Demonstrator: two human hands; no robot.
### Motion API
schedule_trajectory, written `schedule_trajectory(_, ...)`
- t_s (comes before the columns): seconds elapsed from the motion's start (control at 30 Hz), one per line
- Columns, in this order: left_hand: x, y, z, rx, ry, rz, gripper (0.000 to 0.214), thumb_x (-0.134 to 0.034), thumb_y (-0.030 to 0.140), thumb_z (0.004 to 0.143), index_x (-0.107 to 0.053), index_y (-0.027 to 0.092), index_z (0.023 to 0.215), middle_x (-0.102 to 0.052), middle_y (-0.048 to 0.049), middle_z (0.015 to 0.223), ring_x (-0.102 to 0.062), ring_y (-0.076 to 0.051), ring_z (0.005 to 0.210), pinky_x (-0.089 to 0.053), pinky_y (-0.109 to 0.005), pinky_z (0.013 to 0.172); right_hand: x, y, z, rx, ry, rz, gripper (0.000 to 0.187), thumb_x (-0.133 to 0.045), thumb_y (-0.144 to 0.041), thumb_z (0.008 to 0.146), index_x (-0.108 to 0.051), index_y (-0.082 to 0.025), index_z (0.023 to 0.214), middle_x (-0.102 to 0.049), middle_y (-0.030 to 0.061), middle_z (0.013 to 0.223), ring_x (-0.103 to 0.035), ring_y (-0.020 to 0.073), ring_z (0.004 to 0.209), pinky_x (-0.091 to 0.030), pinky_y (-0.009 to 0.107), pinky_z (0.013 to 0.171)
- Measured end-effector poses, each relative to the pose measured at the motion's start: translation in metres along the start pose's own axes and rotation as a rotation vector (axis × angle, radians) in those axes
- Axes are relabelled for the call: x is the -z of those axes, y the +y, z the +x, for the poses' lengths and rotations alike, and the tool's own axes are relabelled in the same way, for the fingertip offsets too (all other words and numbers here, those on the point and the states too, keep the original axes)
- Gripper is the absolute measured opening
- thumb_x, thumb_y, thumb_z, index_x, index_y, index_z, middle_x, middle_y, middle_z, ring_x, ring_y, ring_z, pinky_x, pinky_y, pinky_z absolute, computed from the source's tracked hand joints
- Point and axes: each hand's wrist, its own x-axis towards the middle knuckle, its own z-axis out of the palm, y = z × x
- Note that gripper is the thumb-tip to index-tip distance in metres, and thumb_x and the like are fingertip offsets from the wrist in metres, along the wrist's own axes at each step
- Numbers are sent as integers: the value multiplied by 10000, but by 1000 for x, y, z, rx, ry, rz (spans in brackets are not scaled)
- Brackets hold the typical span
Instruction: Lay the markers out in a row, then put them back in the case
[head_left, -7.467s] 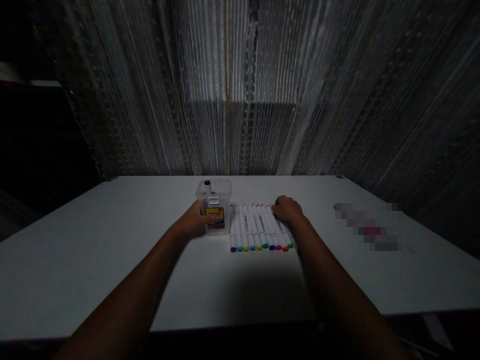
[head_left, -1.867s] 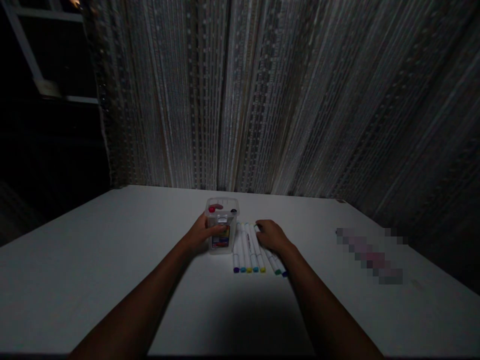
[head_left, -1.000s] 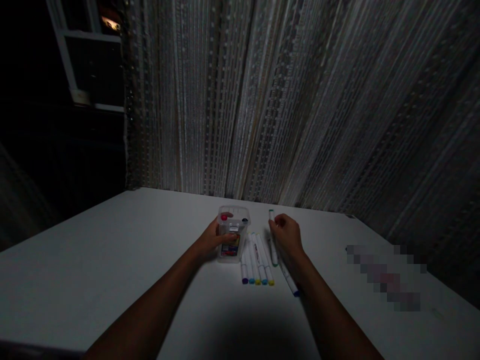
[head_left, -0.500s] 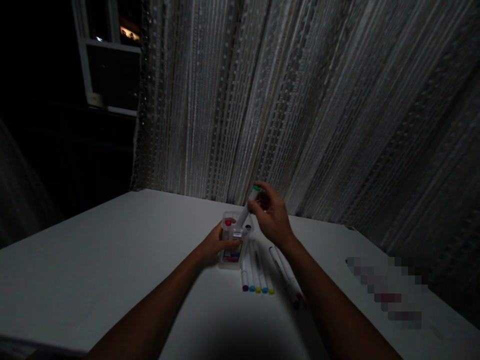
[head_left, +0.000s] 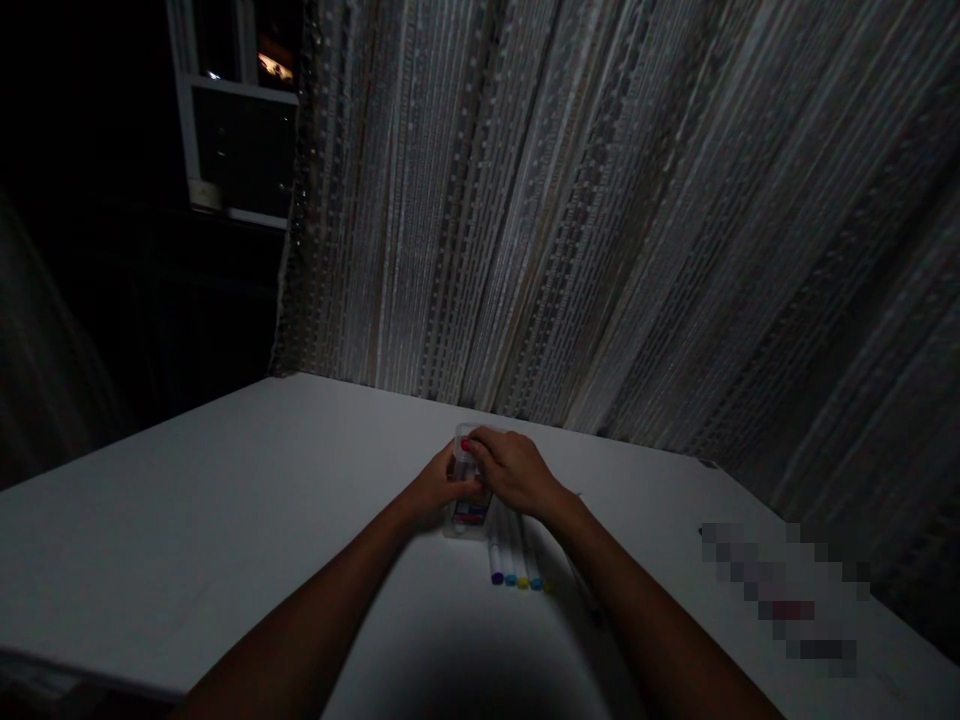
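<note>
Your right hand (head_left: pixel 516 470) has lowered onto the clear plastic container (head_left: pixel 468 515), so the green-capped marker is probably inside; whether you've released it, I cannot tell. Your left hand (head_left: pixel 435 489) grasps the container beside the white markers (head_left: pixel 508 555).

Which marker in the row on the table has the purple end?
The leftmost marker, nearest the clear box; the other markers in that row have blue or yellow ends.

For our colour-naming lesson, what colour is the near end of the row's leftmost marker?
The marker end is purple, best seen in the head view.
</note>
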Motion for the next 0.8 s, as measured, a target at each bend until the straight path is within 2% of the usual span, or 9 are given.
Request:
schedule_trajectory(0.27,0,0,3,-9,41,65,509,-761,123,491,-591,136,970,-653,-31,870,-592,-191,806,-467,-276,720,2,-6,3,12,-108,-223,396,-278,-395,964,-617,-198,1023,-669,74,964,-608,206,880,-361,279,699)
schedule_trajectory(0.37,2,-5,6,-45,44,79,499,-756,124,488,-605,149,963,-652,-29,862,-592,-204,842,-473,-288,752,2,-9,5,25,-122,-259,415,-350,-482,917,-613,-190,1052,-671,93,975,-611,237,896,-382,294,703)
schedule_trajectory(0.57,7,-11,8,-89,67,136,577,-781,126,445,-602,140,993,-657,-49,933,-580,-230,877,-477,-318,783,11,-13,15,18,-231,-286,387,-536,-483,791,-658,-179,998,-680,103,969,-621,248,883,-402,284,681)
schedule_trajectory(0.7,4,-7,4,-65,70,135,570,-776,100,469,-592,139,1007,-659,-50,939,-587,-222,869,-481,-316,781,17,-13,25,18,-342,-203,380,-635,-489,718,-695,-174,923,-692,76,861,-626,219,781,-386,249,586)
schedule_trajectory(0.8,-1,-2,1,-31,67,112,550,-781,97,471,-590,140,985,-659,-43,898,-598,-211,827,-490,-304,737,19,-11,32,5,-425,-107,291,-671,-402,698,-712,-158,851,-682,45,748,-610,176,673,-369,225,529)
